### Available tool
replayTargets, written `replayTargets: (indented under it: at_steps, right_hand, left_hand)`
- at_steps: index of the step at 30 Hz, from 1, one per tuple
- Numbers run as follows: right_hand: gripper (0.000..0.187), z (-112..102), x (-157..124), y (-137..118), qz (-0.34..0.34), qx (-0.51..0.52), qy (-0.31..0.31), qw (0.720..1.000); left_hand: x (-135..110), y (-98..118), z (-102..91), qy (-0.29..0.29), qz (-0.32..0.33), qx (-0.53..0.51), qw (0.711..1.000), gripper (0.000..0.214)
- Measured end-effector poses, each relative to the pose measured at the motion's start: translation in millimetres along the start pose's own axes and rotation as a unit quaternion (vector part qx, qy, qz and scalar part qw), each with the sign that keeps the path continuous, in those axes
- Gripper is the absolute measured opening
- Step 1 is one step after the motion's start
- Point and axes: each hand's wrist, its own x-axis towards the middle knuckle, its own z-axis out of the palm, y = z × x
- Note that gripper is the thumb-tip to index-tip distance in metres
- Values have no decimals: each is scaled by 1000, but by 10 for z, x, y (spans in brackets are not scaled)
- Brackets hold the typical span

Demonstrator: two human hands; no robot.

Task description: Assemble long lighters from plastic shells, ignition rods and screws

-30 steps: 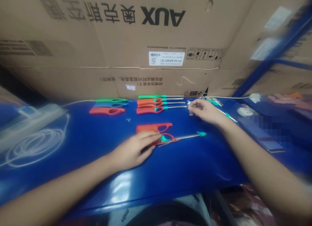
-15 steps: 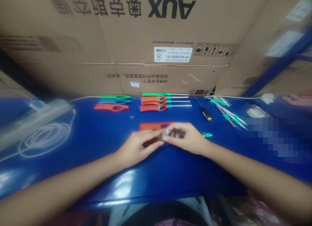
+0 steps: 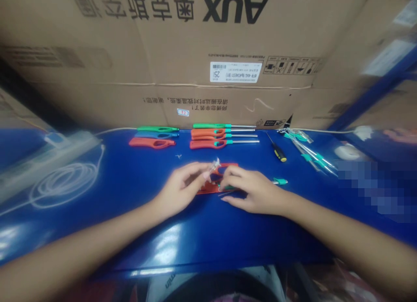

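An open orange lighter shell [image 3: 211,187] with a metal tube ending in a teal tip [image 3: 280,181] lies on the blue table [image 3: 137,197] between my hands. My left hand [image 3: 182,189] pinches a small clear part [image 3: 215,164] above the shell. My right hand [image 3: 250,189] presses down on the shell's right half, fingers curled over the teal trigger.
Assembled long lighters [image 3: 221,137] and coloured handle shells [image 3: 153,137] lie in rows at the back. A black-and-yellow screwdriver [image 3: 276,149] and a heap of teal-tipped tubes [image 3: 309,152] lie to the right. A coiled white cable [image 3: 61,182] sits on the left. Cardboard boxes [image 3: 195,54] wall off the back.
My right hand came back from the far right with a small clear part to the shell. That part is now in my left hand's pinch, and my right hand rests on the shell.
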Motion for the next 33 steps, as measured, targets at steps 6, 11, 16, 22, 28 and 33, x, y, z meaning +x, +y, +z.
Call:
replayTargets:
  at_steps: [6,11,16,22,28,33]
  right_hand:
    - [5,8,16,6,16,49,37,998]
    - [16,-5,33,35,175,245,35,953]
    - [29,-11,53,90,216,413,-1,885]
    - [34,-6,83,172,206,446,4,871]
    - [37,6,78,196,201,434,15,878]
    - [35,-5,73,196,199,424,11,884]
  left_hand:
    - [-8,76,-95,-67,-15,-10,998,24]
    - [-1,23,-123,-90,-60,-27,994,27]
    - [12,-24,-86,-112,-116,-71,984,31]
    - [42,-18,-92,-100,-151,-100,978,31]
    - [54,-5,-88,-102,-162,-102,976,31]
    - [55,-14,-85,-103,-166,-103,975,31]
